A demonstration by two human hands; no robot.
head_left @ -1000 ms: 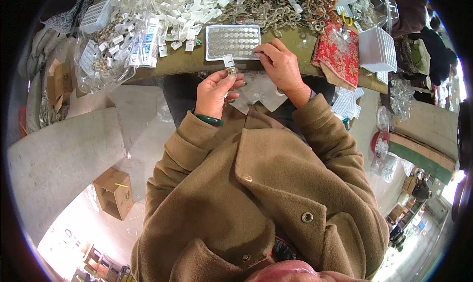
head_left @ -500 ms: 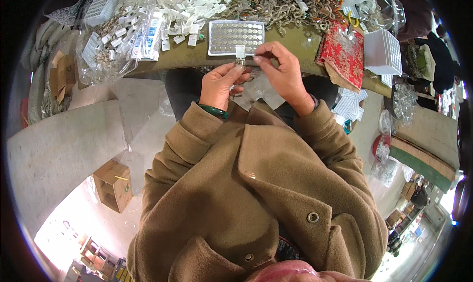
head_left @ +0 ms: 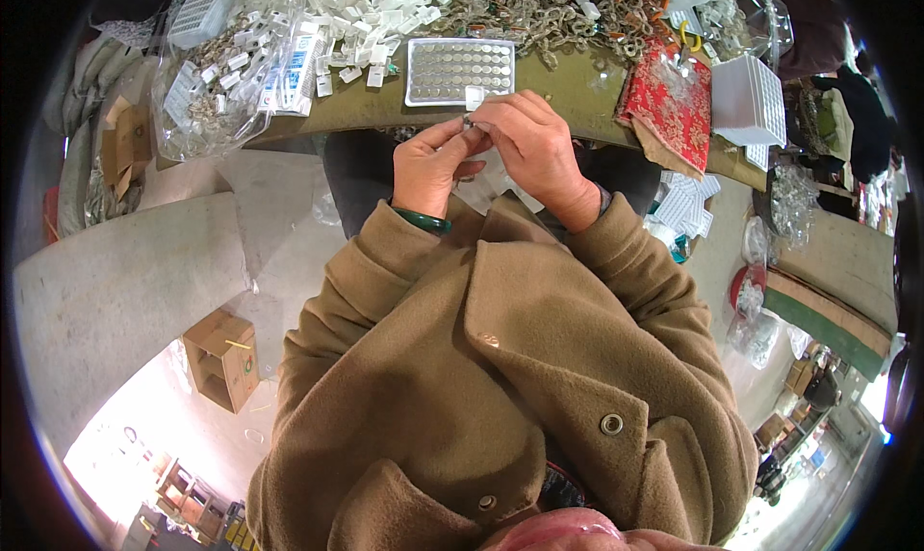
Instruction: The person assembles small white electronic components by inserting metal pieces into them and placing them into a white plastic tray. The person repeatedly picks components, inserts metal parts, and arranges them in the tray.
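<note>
Over the table's near edge, a small white plastic case (head_left: pixel 474 96) sticks up between my hands. My left hand (head_left: pixel 428 166) pinches its lower end between thumb and fingers, where a bit of dark or metallic material shows. My right hand (head_left: pixel 535 152) is closed at the same spot, its fingertips meeting the left ones; they hide most of what is gripped. Just beyond lies a white tray (head_left: pixel 410 97) with rows of silver coin-like discs (head_left: pixel 462 58).
Behind the tray are a heap of small white cases (head_left: pixel 385 17) and a tangle of clear and brown cords (head_left: pixel 549 17). A clear bag (head_left: pixel 212 118) of parts lies left. On the right are a red patterned cloth (head_left: pixel 669 108) and stacked white trays (head_left: pixel 741 99).
My right hand has moved left and closed in against the left hand, now covering part of the small white case. The case sits slightly lower and more hidden.
</note>
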